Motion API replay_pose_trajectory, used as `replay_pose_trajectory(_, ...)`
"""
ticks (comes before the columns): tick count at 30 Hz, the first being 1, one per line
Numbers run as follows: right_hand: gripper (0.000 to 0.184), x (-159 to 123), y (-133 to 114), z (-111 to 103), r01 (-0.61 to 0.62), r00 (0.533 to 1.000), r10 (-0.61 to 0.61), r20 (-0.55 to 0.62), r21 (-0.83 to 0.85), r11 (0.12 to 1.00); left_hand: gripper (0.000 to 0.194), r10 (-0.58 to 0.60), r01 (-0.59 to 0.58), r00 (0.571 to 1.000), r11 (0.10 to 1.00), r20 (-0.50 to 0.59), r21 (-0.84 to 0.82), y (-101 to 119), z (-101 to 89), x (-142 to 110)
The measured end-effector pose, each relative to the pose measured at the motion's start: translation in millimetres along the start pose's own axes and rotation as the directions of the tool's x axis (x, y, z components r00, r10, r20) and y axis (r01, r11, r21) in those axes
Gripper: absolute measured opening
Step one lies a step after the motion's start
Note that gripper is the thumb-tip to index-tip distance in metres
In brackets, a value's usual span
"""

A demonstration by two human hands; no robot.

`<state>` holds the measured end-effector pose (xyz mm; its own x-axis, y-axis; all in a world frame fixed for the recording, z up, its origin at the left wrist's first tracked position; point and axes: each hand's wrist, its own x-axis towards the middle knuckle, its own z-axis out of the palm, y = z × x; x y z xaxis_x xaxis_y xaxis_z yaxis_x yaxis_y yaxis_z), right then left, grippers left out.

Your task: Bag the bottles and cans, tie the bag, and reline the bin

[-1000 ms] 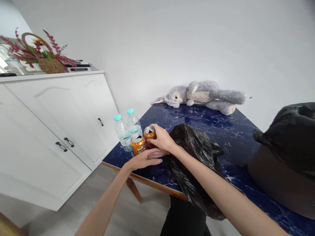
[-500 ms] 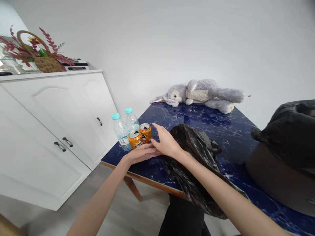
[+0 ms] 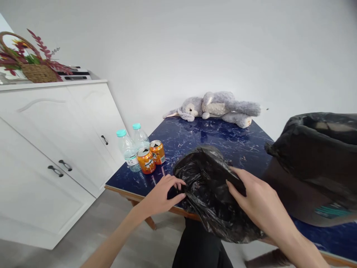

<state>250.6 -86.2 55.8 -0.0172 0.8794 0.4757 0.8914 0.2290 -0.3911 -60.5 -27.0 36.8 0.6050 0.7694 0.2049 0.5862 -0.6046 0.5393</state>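
A crumpled black plastic bag lies on the near edge of the dark blue marble table and hangs over it. My left hand curls its fingers into the bag's left side. Over on the bag's right upper part, my right hand grips the plastic. Two opened orange cans stand at the table's left corner beside two clear water bottles with teal caps, apart from both hands.
A grey plush toy lies at the table's far edge by the wall. A bin lined with a black bag stands at the right. A white cabinet with a flower basket is to the left.
My right hand let go of the orange can, left standing by the other one, and drew back to the black bag. My left hand moved from the table onto the bag.
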Motion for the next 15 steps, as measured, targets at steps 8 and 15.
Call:
replay_pose_trajectory(8,0.025,-47,-2,-37,0.286,0.958,-0.271,-0.094,0.242,0.927,0.042,0.165,-0.067,0.790,0.981,-0.591,0.184,28,4.8,0)
replay_pose_trajectory(15,0.038,-26,16,-53,-0.091,0.995,0.102,-0.011,0.360,0.928,0.044,-0.123,0.133,0.975,0.990,-0.183,0.040,46,-23.5,52)
